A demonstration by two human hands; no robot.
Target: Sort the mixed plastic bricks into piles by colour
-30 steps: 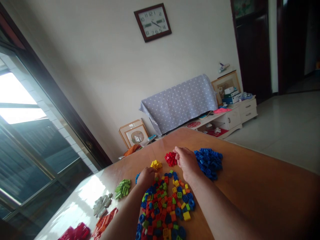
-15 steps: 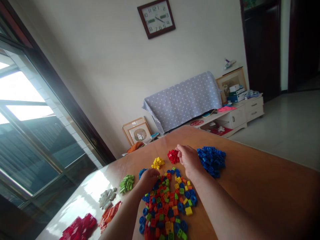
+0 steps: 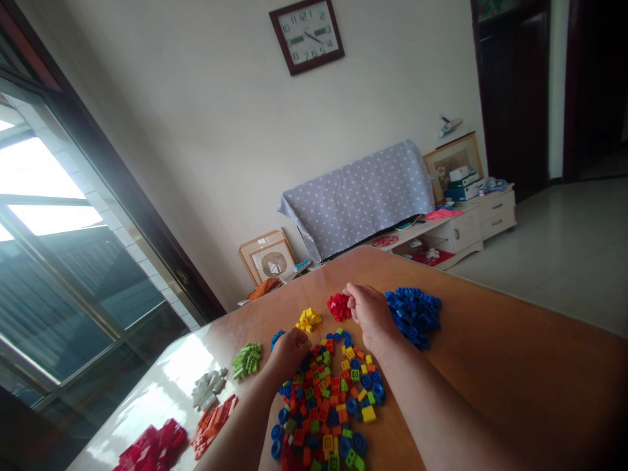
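Observation:
My right hand [image 3: 367, 314] is closed, its fingers bunched at the right side of a small pile of red bricks [image 3: 338, 307]. Whatever those fingers hold is too small to make out. My left hand [image 3: 290, 351] curls down at the far left edge of a mixed spread of small toy bricks [image 3: 321, 412] in orange, green, yellow, red and blue. Its fingertips are partly hidden, and I cannot see what they pinch. Beyond it lies a yellow brick pile [image 3: 308, 320]. A few blue pieces [image 3: 277, 339] show just behind the left hand.
A large blue brick pile [image 3: 415, 317] lies right of my right hand. Along the left are light green bricks [image 3: 246, 360], grey bricks [image 3: 209, 387], orange-red bricks [image 3: 212, 426] and dark red bricks [image 3: 153, 447]. All rest on a brown table [image 3: 490, 366]. A low cabinet [image 3: 464, 232] stands behind.
Both hands stay nearly in place, the right by the red pile and the left at the mixed bricks. The whole view has shifted very slightly.

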